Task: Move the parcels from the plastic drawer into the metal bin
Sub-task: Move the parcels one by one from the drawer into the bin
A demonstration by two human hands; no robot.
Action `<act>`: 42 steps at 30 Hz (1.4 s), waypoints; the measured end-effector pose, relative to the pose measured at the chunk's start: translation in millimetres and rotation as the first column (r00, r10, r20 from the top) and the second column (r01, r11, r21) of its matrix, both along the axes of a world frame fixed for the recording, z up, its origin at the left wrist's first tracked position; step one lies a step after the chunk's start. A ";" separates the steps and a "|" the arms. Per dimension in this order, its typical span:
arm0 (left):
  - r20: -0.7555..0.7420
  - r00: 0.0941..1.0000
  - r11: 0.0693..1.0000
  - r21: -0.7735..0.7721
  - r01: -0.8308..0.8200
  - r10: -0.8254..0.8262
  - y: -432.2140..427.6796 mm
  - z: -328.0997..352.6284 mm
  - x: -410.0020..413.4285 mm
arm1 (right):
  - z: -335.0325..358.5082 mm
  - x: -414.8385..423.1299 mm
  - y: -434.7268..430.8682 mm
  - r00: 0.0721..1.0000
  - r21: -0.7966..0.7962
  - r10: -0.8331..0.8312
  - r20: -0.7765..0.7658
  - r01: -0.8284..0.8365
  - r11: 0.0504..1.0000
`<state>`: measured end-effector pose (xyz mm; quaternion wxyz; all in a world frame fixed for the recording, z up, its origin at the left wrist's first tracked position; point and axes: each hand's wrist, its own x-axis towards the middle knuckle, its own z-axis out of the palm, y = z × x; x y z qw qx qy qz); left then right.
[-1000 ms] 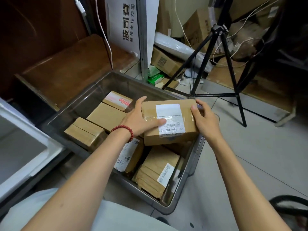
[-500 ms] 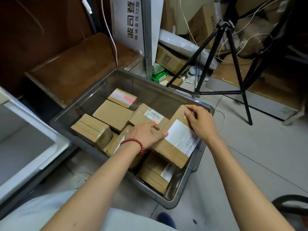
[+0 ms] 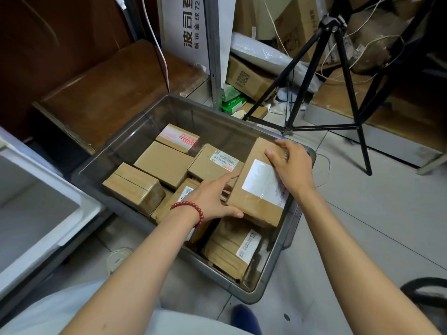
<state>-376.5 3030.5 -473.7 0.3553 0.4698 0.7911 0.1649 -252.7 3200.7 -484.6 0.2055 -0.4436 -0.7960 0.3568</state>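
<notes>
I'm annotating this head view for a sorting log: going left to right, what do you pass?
White plastic drawer → taped parcel at the metal bin's left end → left hand → labelled parcel → right hand → black tripod.

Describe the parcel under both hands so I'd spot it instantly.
Find the metal bin on the floor, then its right end. The parcel lies tilted on top of others, right hand gripping its far edge, left hand against its side. Only it has a large white label.
</notes>
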 end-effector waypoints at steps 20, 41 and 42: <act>-0.577 0.782 0.936 -0.352 0.021 -0.235 31.3 -54.5 -45.4 | -11.6 2.9 29.4 0.997 0.084 0.027 0.069 -0.033 0.996; -0.633 0.772 0.991 -0.067 -0.115 0.047 14.0 -47.6 -76.7 | -16.2 11.0 22.4 0.958 0.264 0.027 0.286 -0.106 0.959; -0.642 0.763 0.988 -0.056 -0.146 0.077 5.7 -45.6 -78.2 | -15.1 7.0 17.5 0.956 0.265 0.054 0.288 -0.134 0.955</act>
